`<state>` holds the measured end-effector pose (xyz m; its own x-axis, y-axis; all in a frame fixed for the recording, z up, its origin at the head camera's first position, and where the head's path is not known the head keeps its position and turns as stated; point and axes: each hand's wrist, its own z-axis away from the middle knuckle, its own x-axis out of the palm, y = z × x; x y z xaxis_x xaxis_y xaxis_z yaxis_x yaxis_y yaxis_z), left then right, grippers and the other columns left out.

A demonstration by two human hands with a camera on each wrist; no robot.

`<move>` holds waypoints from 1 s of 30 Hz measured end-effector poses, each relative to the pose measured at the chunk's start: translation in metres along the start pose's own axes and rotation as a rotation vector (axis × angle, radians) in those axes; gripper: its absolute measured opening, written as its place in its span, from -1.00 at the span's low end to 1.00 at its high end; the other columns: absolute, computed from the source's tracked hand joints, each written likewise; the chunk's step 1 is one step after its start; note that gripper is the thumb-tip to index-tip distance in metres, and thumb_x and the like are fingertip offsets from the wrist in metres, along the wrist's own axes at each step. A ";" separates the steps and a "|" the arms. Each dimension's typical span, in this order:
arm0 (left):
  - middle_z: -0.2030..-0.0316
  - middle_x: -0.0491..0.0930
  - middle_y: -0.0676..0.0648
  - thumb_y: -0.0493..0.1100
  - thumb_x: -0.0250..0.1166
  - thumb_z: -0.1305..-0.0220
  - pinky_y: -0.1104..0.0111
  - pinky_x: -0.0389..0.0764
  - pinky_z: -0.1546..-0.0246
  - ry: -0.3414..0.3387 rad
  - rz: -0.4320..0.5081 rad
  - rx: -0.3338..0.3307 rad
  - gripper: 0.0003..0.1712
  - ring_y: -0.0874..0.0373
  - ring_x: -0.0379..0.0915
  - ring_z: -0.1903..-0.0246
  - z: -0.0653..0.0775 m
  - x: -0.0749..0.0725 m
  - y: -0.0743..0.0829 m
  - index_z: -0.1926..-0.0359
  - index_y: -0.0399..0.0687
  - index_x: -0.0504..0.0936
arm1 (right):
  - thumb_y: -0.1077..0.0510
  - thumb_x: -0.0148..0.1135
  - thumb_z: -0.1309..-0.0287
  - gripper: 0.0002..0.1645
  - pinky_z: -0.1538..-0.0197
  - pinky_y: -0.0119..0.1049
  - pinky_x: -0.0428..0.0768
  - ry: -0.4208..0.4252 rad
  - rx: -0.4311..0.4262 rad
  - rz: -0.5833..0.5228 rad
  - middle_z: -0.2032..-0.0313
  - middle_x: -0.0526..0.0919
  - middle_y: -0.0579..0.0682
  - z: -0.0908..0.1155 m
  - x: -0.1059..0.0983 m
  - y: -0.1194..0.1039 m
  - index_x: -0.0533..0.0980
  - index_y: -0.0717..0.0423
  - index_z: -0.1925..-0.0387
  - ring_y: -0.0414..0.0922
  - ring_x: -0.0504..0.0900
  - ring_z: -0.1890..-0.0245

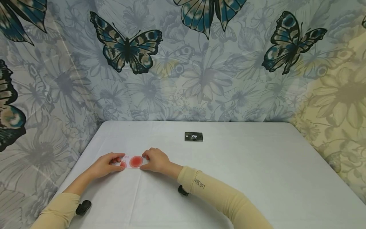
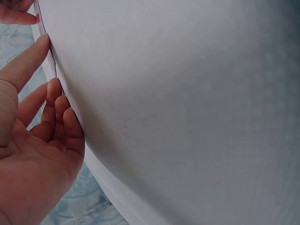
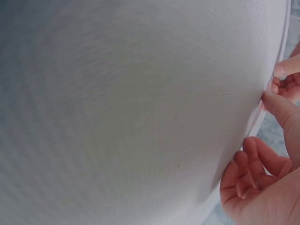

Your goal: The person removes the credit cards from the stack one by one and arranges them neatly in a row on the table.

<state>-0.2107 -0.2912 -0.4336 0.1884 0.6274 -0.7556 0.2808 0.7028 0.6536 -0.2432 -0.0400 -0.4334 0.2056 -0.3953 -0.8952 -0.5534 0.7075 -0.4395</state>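
Note:
A white card with round red prints [image 1: 136, 161] lies low at the table's left part, between both hands. My left hand [image 1: 104, 165] holds its left end, thumb at the near edge and index finger at the far edge. At the other end my right hand [image 1: 157, 160] grips it the same way, fingers bent. In the left wrist view the left hand [image 2: 44, 140] has its fingertips down at the tabletop, and the card shows only as a thin edge. The right wrist view shows the right hand [image 3: 265, 176] with its fingertips likewise low against the table.
A black card marked "Vip" [image 1: 193, 136] lies farther back, near the middle of the white table [image 1: 257, 165]. Behind the table hangs butterfly-patterned cloth [image 1: 200, 82]. Dark wrist devices [image 1: 83, 207] sit below the sleeves.

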 end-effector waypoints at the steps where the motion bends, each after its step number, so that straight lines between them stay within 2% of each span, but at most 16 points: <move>1: 0.27 0.48 -0.01 -0.16 0.45 -0.13 0.42 0.37 0.27 0.000 0.001 0.000 -0.37 0.11 0.30 0.27 0.000 0.000 0.000 -0.16 -0.41 0.51 | -0.07 0.46 -0.02 -0.52 0.34 -0.44 0.39 0.002 -0.002 -0.004 0.40 0.46 -0.16 0.000 0.000 0.000 0.61 0.08 0.06 -0.25 0.40 0.39; 9: 0.27 0.47 -0.02 -0.16 0.45 -0.14 0.42 0.35 0.29 -0.001 0.024 -0.008 -0.38 0.10 0.29 0.27 0.000 0.001 -0.001 -0.16 -0.40 0.50 | -0.07 0.46 -0.04 -0.50 0.35 -0.48 0.38 -0.028 0.012 -0.002 0.39 0.47 -0.17 0.001 -0.003 0.000 0.60 0.07 0.02 -0.27 0.39 0.38; 16: 0.27 0.47 -0.03 -0.17 0.45 -0.13 0.43 0.36 0.29 0.003 0.017 -0.010 -0.39 0.10 0.30 0.27 -0.001 0.000 0.001 -0.14 -0.40 0.51 | -0.06 0.47 -0.03 -0.45 0.33 -0.50 0.38 -0.039 0.013 -0.042 0.37 0.49 -0.15 0.003 -0.006 0.002 0.57 0.10 -0.02 -0.27 0.39 0.38; 21: 0.26 0.51 -0.02 -0.14 0.46 -0.12 0.41 0.39 0.30 0.038 0.000 -0.015 -0.38 0.10 0.33 0.29 0.000 0.002 0.005 -0.14 -0.38 0.51 | -0.03 0.46 -0.03 -0.45 0.27 -0.49 0.40 -0.041 0.016 -0.094 0.36 0.51 -0.15 0.007 -0.009 0.008 0.56 0.12 -0.03 -0.28 0.40 0.37; 25: 0.24 0.55 -0.02 -0.12 0.47 -0.13 0.39 0.44 0.32 0.071 0.012 0.005 -0.36 0.12 0.38 0.30 0.000 0.006 0.010 -0.15 -0.37 0.51 | 0.01 0.46 -0.04 -0.47 0.20 -0.46 0.43 -0.043 0.027 -0.142 0.34 0.54 -0.13 0.011 -0.012 0.014 0.57 0.12 -0.03 -0.27 0.42 0.34; 30: 0.23 0.57 -0.04 -0.15 0.48 -0.10 0.41 0.47 0.35 0.065 0.042 0.038 -0.37 0.15 0.42 0.32 -0.002 0.011 0.018 -0.15 -0.37 0.52 | 0.04 0.46 -0.04 -0.48 0.12 -0.42 0.44 -0.033 0.016 -0.192 0.31 0.57 -0.09 0.017 -0.017 0.020 0.57 0.14 -0.03 -0.23 0.45 0.30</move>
<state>-0.2056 -0.2707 -0.4304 0.1391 0.6772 -0.7225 0.3100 0.6632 0.6812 -0.2442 -0.0086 -0.4281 0.3324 -0.5048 -0.7967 -0.4891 0.6300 -0.6033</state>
